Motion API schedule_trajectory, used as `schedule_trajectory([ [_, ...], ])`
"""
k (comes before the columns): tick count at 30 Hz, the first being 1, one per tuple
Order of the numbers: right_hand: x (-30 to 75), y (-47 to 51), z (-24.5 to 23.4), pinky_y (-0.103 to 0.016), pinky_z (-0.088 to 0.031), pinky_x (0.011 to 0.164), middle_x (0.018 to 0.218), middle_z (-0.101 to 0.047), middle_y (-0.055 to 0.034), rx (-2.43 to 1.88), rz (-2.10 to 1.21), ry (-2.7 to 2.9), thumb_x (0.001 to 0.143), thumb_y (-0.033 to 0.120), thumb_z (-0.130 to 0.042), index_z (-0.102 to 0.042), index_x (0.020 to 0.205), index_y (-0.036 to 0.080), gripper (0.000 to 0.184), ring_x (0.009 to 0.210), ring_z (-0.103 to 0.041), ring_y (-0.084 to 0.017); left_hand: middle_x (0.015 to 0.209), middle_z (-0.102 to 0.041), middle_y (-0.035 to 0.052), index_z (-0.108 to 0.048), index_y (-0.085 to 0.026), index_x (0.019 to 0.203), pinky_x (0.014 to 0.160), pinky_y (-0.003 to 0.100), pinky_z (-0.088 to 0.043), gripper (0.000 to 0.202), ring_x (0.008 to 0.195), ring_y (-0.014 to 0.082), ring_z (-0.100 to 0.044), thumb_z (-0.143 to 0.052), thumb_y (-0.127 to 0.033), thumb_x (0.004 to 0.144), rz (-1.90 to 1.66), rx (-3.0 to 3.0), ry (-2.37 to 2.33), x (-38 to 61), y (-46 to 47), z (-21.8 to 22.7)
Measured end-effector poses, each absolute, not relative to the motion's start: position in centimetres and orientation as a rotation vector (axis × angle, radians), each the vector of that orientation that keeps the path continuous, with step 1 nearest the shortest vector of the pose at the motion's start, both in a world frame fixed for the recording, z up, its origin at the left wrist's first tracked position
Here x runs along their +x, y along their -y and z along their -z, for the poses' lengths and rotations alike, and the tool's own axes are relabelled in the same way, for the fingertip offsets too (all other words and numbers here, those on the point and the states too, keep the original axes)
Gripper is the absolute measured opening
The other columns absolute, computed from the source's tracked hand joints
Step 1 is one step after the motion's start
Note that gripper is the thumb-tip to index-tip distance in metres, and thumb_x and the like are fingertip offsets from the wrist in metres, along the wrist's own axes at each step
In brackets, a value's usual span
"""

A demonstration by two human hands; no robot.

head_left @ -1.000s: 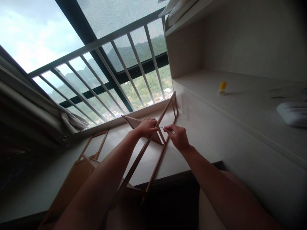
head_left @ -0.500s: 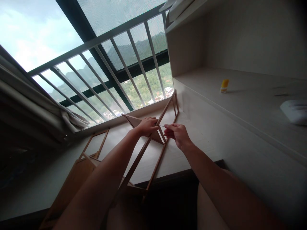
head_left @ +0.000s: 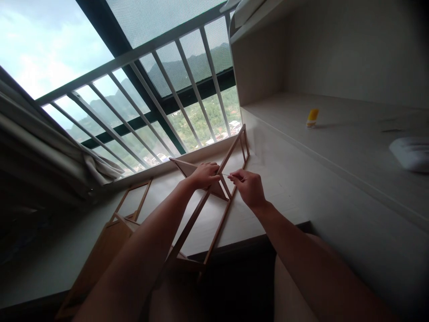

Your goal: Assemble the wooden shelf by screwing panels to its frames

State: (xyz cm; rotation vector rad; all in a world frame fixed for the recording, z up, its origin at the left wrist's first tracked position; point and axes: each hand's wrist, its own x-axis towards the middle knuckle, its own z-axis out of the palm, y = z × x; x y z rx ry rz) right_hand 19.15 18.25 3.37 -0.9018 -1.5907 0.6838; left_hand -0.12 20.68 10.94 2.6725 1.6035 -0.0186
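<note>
A wooden rack frame (head_left: pixel 191 222) with slim rails stands tilted in front of me, a shelf board (head_left: pixel 185 168) fixed across it. My left hand (head_left: pixel 205 175) is closed over the board where it meets a rail. Just right of that joint, my right hand (head_left: pixel 247 185) pinches a thin metal rod (head_left: pixel 225 175) that looks like a hex key. The rod's far end reaches the rail near my left fingertips; whether it sits in a hole is too small to tell.
Another wooden piece with a panel (head_left: pixel 97 259) leans at the left. A barred window railing (head_left: pixel 161 38) rises ahead, with a curtain (head_left: pixel 50 134) beside it. On the right ledge (head_left: pixel 342 156) stand a yellow-capped bottle (head_left: pixel 312 118) and a white object (head_left: pixel 410 154).
My right hand has turned, its back now facing up more and its fingers curled tighter round the rod. The left hand stays on the frame. The whole view has shifted slightly.
</note>
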Motion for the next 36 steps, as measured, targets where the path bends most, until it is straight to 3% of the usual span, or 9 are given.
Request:
schedule_trajectory([
  [17,19.0,-18.2,-2.9,-0.032,-0.048,0.082,0.091,-0.074,-0.0048,-0.855,-0.593,1.695,0.088,0.035,-0.059,-0.071,0.088,0.024,0.016,0.087,-0.066,-0.022,0.086,-0.06,0.0057,-0.057,-0.019,0.079,0.073,0.035,-0.037,0.028,0.085,0.0239,-0.055,-0.044,-0.043,0.084,0.049,2.664,-1.624,0.1,-20.6,-11.1],
  [22,19.1,-18.4,-3.0,-0.033,-0.048,0.077,0.081,-0.072,-0.0058,-0.95,-0.546,1.678,0.085,0.037,-0.061,-0.071,0.078,0.023,0.019,0.079,-0.065,-0.021,0.087,-0.06,0.0059,-0.057,-0.018,0.079,0.072,0.035,-0.037,0.027,0.085,0.0241,-0.055,-0.045,-0.042,0.084,0.051,2.663,-1.627,0.1,-20.5,-11.1],
  [25,18.6,-18.1,-3.1,-0.03,-0.048,0.062,0.064,-0.068,-0.0048,-0.983,-0.883,1.529,0.081,0.043,-0.063,-0.064,0.066,0.02,0.028,0.06,-0.061,-0.018,0.086,-0.06,0.0056,-0.057,-0.019,0.079,0.072,0.035,-0.037,0.027,0.084,0.0237,-0.055,-0.044,-0.043,0.084,0.034,2.666,-1.62,0.1,-20.5,-11.1],
  [30,17.8,-18.2,-3.2,-0.025,-0.043,0.043,0.053,-0.06,-0.0024,-0.819,-1.787,1.031,0.076,0.046,-0.064,-0.061,0.069,0.017,0.03,0.047,-0.058,-0.015,0.085,-0.059,0.0047,-0.056,-0.019,0.077,0.072,0.035,-0.037,0.028,0.083,0.023,-0.055,-0.043,-0.042,0.084,0.021,2.668,-1.613,0.0,-20.6,-10.9],
  [36,18.2,-18.7,-3.3,-0.022,-0.04,0.039,0.052,-0.057,0.0015,-0.8,-1.674,1.073,0.083,0.051,-0.055,-0.049,0.067,0.02,0.035,0.042,-0.053,-0.013,0.084,-0.059,0.0051,-0.057,-0.019,0.077,0.073,0.035,-0.037,0.026,0.083,0.0233,-0.054,-0.044,-0.04,0.083,0.008,2.645,-1.628,0.1,-20.4,-11.0],
])
